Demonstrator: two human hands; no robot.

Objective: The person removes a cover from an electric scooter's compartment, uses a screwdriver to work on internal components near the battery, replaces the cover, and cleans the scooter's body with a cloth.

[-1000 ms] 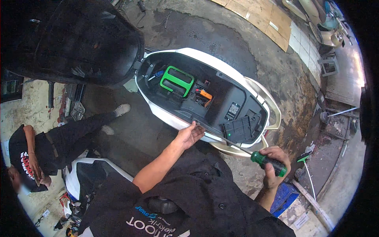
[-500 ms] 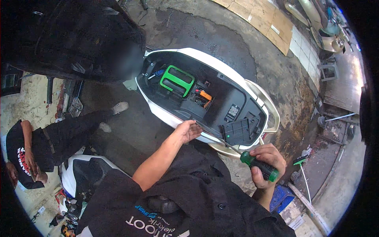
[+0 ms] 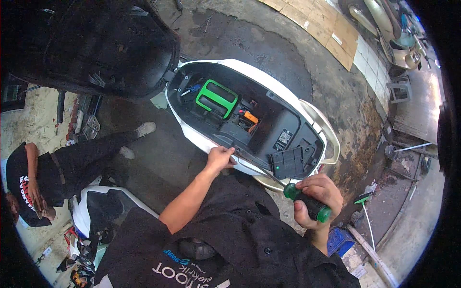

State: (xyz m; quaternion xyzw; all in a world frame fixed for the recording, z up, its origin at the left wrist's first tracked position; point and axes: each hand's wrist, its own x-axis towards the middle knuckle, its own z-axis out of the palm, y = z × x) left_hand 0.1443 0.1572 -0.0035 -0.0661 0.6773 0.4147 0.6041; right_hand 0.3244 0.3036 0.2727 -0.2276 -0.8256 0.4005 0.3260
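My right hand point(image 3: 319, 194) is wrapped round the green and black handle of a screwdriver point(image 3: 313, 206). Its long thin shaft slants up and left along the near rim of a white scooter's open storage compartment point(image 3: 201, 139). At that rim, near the shaft's far end, my left hand point(image 3: 220, 160) has its fingers curled together; what they hold, if anything, is hidden. Inside the compartment are a green handle frame point(image 3: 217, 98), an orange connector point(image 3: 249, 116) and a blue item point(image 3: 193, 88). A loose black cover point(image 3: 288, 162) lies at the compartment's right end.
The raised dark seat point(image 3: 110, 53) fills the upper left. A person in dark clothes point(image 3: 41, 177) is at the left, beside another white scooter part point(image 3: 84, 211). A gold grab rail point(image 3: 331, 137) curves round the right end. A green-headed squeegee point(image 3: 363, 198) and blue crate point(image 3: 342, 241) are at right.
My left hand's fingers have gone from loosely spread to curled in at the rim, and the hand has shifted slightly left. My right hand and the screwdriver have moved a little left.
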